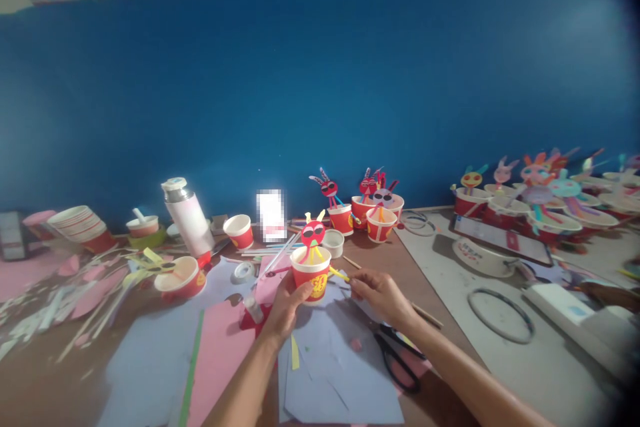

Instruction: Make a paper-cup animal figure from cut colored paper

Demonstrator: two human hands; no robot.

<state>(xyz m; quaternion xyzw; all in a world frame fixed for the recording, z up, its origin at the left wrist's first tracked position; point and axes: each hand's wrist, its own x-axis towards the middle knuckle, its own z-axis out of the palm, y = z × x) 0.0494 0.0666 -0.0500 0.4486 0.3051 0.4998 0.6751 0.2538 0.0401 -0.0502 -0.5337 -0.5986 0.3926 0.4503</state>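
Head view: left hand [287,303] wrapped around a red paper cup [311,278] at the middle of the table [450,293], fingers closed on its left wall. Inside the cup, a red paper face [313,233] with dark eye patches and yellow ears, upright above the rim on yellow strips. Right hand [381,293] just beside the cup, fingertips pinched on a yellow paper strip [340,274] sticking out from the cup's right side. Under both hands, pale lilac paper sheets [330,360] next to a pink sheet [220,353]; black scissors [397,357] lying shut-looking by the right forearm. Further back, three more red cups [365,213] holding red paper figures with striped ears. Left of centre, a tipped cup [181,279] with yellow paper shapes at its mouth, a pink bottle [189,215], a stack of paper cups [80,225]. Along the right, a row of cups [540,203] filled with multicoloured paper figures.
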